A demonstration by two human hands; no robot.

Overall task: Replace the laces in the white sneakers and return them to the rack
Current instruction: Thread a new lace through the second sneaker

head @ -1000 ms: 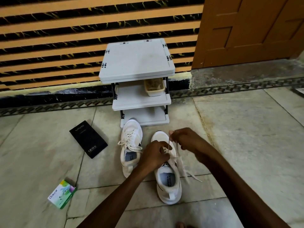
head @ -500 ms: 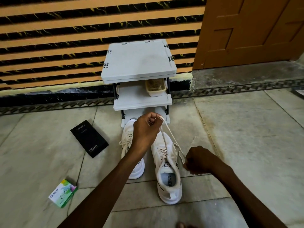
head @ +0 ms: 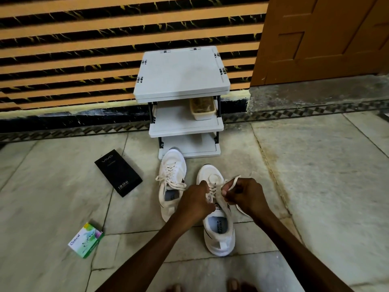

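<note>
On the floor in front of the grey shoe rack (head: 181,72), the nearer sneaker (head: 172,178) looks laced. Over the farther sneaker (head: 219,234), left hand (head: 194,202) and right hand (head: 244,194) each pinch its lace (head: 233,183), apparently mid-lacing. Racking is not yet done.

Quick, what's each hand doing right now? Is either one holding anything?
Left hand: closed, pinching the lace over the nearer sneaker.
Right hand: closed, pinching the lace's other end.

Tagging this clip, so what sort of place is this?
Probably a home entryway: a small shoe rack stands by the striped wall, beside a wooden door, with sneakers on the tiled floor.
</note>
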